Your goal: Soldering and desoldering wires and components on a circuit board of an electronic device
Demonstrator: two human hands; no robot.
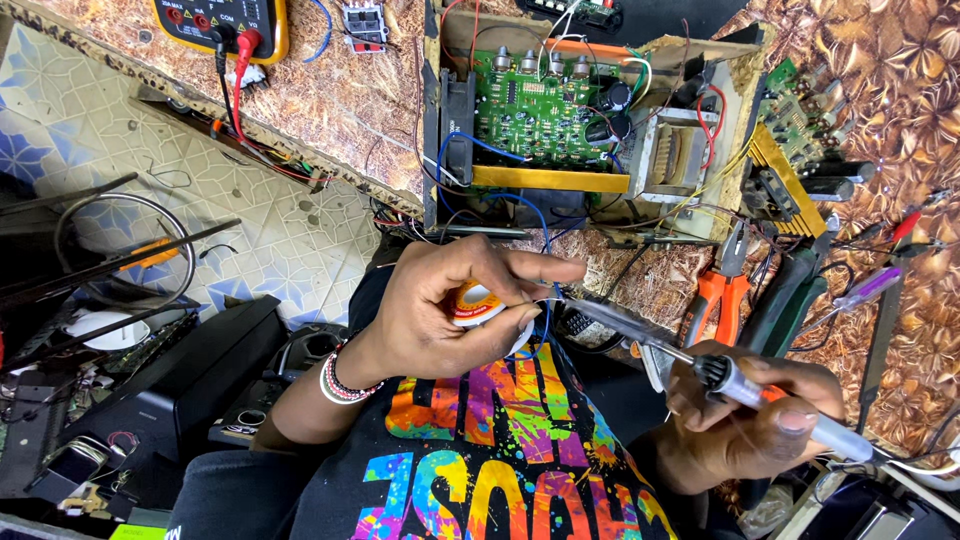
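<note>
Both hands grip: left hand solder spool, right hand soldering iron, near pliers.

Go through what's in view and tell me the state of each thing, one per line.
Left hand: shut on solder spool.
Right hand: shut on soldering iron, tip at the solder wire by the left fingers.
Amplifier box: open, green circuit board and wiring exposed.
Multimeter: red and black probes plugged in.
Orange pliers: lying on the bench, unheld.
</note>
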